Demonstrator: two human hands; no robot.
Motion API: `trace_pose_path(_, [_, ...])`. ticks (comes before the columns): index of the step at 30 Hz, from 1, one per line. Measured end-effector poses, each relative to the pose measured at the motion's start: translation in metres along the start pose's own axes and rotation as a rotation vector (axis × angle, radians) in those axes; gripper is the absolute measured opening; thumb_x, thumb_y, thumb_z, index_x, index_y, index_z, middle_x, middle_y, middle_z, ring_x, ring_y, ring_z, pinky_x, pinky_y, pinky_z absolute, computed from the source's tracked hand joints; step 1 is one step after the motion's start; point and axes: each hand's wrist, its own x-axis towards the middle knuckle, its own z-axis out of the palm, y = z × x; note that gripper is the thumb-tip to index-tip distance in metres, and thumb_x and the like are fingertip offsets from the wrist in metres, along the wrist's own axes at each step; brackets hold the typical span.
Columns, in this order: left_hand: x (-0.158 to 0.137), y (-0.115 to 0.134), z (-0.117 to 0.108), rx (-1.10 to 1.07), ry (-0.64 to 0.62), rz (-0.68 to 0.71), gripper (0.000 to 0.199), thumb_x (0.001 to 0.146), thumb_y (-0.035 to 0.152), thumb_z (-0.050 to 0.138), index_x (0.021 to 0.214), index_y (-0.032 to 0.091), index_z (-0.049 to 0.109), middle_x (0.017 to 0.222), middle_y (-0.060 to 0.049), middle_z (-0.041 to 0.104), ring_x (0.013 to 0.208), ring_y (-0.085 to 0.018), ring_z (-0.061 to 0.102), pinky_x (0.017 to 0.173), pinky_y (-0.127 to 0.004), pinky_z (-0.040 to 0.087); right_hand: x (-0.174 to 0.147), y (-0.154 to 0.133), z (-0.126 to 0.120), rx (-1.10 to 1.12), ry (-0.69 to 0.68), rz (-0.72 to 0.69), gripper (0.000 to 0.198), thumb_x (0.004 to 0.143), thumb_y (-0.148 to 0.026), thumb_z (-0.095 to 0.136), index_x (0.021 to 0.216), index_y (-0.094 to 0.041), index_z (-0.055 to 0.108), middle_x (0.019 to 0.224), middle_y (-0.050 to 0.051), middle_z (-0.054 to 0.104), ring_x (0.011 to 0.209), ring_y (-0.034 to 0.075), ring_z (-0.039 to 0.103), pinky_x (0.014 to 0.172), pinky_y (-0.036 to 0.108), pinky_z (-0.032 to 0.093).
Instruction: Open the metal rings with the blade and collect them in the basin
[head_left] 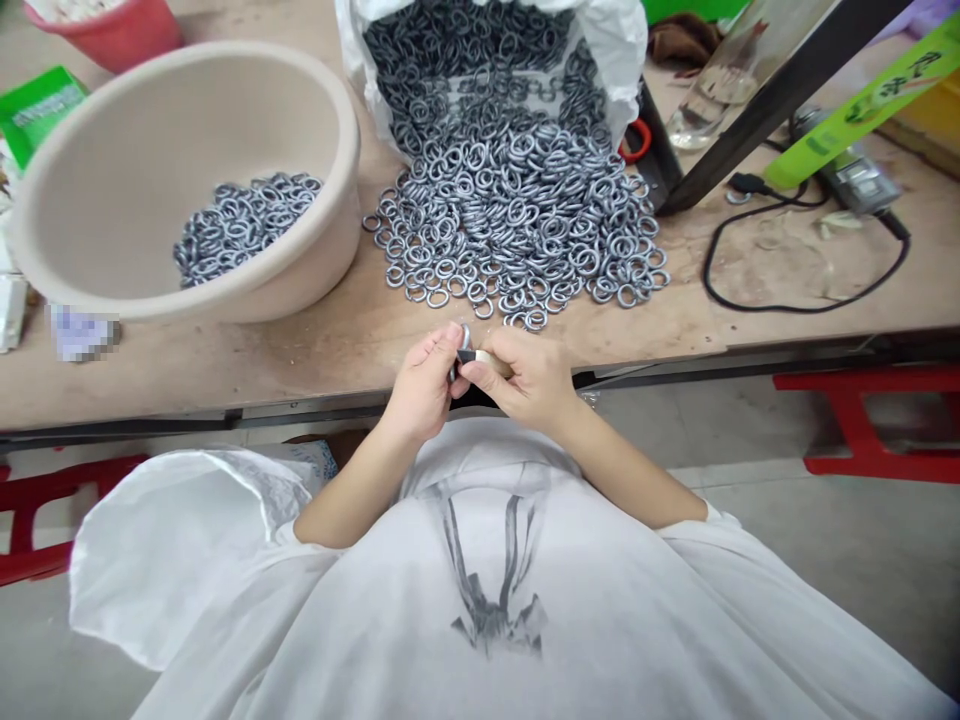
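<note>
Between the thumb and fingers of my left hand [426, 385] is a grey ring [466, 336], partly covered by the fingertips. My right hand [534, 375] is closed around a small knife with a pale handle [491, 362]; its dark blade [466, 356] meets the ring or lies just beside it, I cannot tell which. Both hands are close together at the table's front edge. Just beyond them a big heap of grey rings [517, 210] spills out of a white sack [626, 50] lying on its side.
A wide beige basin [97, 200] on the left holds more rings [247, 225]. Behind it is a red bucket [139, 35]. A slanted dark metal bar [780, 105], a black cable [709, 275] and a clear bottle [709, 105] are on the right. Red stools [840, 420] flank me below the table.
</note>
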Motion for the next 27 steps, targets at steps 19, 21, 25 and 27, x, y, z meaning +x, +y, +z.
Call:
trace_pose_path(19, [0.003,0.007,-0.031,0.130,0.095,0.086,0.034,0.074,0.046,0.079,0.081,0.015,0.067,0.070,-0.001,0.062,0.047,-0.004,0.045,0.043,-0.019,0.032,0.049,0.017,0.005,-0.600,-0.301,0.356,0.021,0.094,-0.028,0.056,0.106,-0.018,0.070,0.110,0.014,0.068,0.089,0.026,0.063,0.066,0.032,0.032])
trace_pose_path(21, [0.006,0.009,-0.035,0.128,0.119,0.093,0.032,0.074,0.039,0.078,0.094,0.016,0.070,0.067,0.001,0.063,0.047,-0.005,0.045,0.043,-0.018,0.033,0.051,0.017,0.003,-0.582,-0.287,0.356,0.021,0.095,-0.025,0.052,0.103,-0.018,0.070,0.109,0.014,0.068,0.088,0.026,0.062,0.067,0.033,0.033])
trace_pose_path(25, [0.010,0.008,-0.037,0.095,0.144,0.089,0.027,0.075,0.031,0.069,0.099,0.019,0.069,0.071,0.001,0.065,0.048,-0.007,0.050,0.041,-0.018,0.035,0.044,0.019,-0.010,-0.346,-0.232,0.307,0.019,0.096,-0.028,0.051,0.090,-0.018,0.066,0.097,0.010,0.068,0.084,0.022,0.057,0.069,0.031,0.032])
trace_pose_path(27, [0.012,0.005,-0.035,0.110,0.116,0.062,0.022,0.078,0.037,0.065,0.091,0.018,0.068,0.074,0.000,0.065,0.049,-0.008,0.049,0.039,-0.019,0.031,0.039,0.018,-0.016,-0.193,-0.233,0.277,0.021,0.096,-0.028,0.051,0.081,-0.018,0.061,0.088,0.006,0.065,0.079,0.019,0.054,0.069,0.029,0.031])
